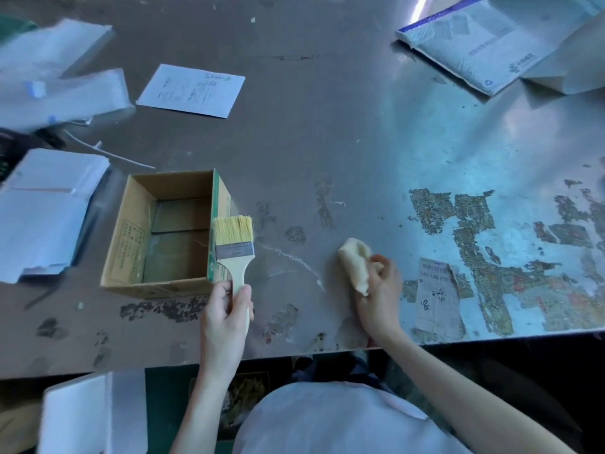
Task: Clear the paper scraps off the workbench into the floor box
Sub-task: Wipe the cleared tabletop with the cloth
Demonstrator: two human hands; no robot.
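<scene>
My left hand (226,309) grips the wooden handle of a flat paintbrush (234,247), bristles pointing away from me, beside the right wall of a small open cardboard box (131,237) that stands on the workbench (327,126). My right hand (379,290) holds a crumpled pale wad of paper or cloth (355,260) against the metal top. A box with yellowish scraps (245,398) shows on the floor below the bench's front edge, between my arms. Tiny white scraps (337,203) dot the surface.
Stuck-on label remains (435,296) and patchy residue (478,240) cover the right side. A printed sheet (191,90) lies at the back left, white envelope stacks (42,211) at the left, a padded mailer (471,44) at the back right, a white block (95,414) below left.
</scene>
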